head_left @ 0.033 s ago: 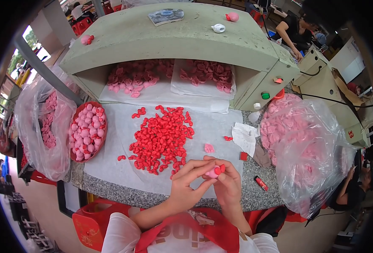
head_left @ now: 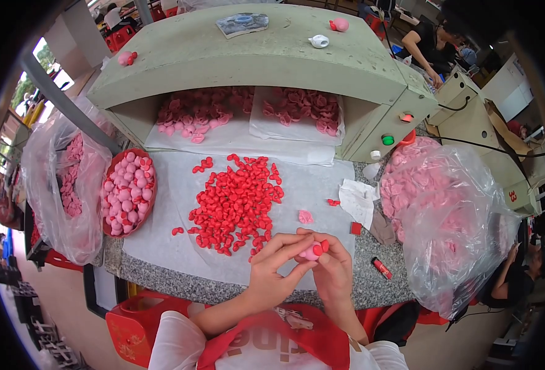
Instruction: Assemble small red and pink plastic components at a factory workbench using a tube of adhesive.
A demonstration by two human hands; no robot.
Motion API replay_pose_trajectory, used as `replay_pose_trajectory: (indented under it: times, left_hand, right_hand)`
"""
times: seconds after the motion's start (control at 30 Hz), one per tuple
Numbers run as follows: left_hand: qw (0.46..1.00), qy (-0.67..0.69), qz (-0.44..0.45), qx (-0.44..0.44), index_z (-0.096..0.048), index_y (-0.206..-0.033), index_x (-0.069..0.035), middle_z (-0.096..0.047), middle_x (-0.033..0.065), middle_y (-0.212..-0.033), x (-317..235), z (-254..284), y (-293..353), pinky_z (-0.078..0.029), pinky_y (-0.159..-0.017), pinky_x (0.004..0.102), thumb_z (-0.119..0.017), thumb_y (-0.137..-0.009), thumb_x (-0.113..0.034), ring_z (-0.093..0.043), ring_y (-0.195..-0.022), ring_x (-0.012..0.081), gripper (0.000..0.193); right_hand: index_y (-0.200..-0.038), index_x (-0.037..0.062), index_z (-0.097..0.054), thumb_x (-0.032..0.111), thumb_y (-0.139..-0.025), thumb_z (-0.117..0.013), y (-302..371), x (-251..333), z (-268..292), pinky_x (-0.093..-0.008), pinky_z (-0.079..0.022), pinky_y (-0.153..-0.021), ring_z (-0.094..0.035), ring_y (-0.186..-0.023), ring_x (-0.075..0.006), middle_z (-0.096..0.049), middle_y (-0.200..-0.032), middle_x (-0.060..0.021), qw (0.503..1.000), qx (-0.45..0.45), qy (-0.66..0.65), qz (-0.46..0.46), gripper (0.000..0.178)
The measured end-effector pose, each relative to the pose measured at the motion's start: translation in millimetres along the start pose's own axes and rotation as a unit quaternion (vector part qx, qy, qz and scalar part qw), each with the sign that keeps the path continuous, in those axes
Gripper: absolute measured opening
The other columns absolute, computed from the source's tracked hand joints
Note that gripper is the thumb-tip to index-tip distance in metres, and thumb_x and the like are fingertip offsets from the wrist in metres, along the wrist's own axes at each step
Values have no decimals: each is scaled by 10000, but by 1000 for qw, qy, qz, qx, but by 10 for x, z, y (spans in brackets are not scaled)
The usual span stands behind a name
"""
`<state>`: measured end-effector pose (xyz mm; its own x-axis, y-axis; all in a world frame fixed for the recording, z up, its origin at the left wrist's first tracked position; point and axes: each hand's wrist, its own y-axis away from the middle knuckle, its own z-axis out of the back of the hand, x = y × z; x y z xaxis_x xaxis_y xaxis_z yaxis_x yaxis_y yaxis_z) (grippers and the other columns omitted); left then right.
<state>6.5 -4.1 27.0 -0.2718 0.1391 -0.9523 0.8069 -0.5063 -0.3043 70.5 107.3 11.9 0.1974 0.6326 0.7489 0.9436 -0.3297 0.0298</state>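
In front of my body, both hands meet at a small pink ball-shaped piece [head_left: 308,253] with a red bow-shaped part [head_left: 320,248] on its right side. My left hand [head_left: 274,269] pinches it from the left, and the fingers of my right hand [head_left: 336,270] close round it from the right. Just beyond my left hand lies a pile of small red bow-shaped parts [head_left: 235,200] on white paper [head_left: 164,203]. A flat pink piece [head_left: 306,216] and a single red bow part lie apart, beyond my right hand.
A pale green open-fronted cabinet [head_left: 241,68] holds many pink pieces [head_left: 303,108]. Left stands a red basket [head_left: 153,188] of pink balls beside a clear bag [head_left: 90,240]. Rightward are a bag of pink pieces [head_left: 463,240], a red tube [head_left: 381,267] and crumpled paper [head_left: 359,200]. People work beyond.
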Motion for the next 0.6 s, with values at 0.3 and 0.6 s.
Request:
replay_pose_trajectory:
  times: [0.3,0.6]
  left_hand:
    - [987,-127,-99,-17,-611,-995,9,-572,110,-950,17,-74,-27,-498,-665,243,-688,-616,74,-582,-801,178,392]
    - [985,-127,-109,-28,-619,-901,10,-595,114,-883,29,-121,-63,-491,-638,257,-648,-592,93,-595,-766,200,321]
  right_hand:
    - [-1164,-53,-438,-16,-824,-466,36,85,-65,-315,-408,-909,-492,-1082,-214,-454,-1234,-203,992,1,124,36,343]
    - [-1182,-66,-405,-57,-831,-415,52,99,-114,-301,-419,-892,-489,-1071,-192,-435,-1253,-186,987,-35,155,27,351]
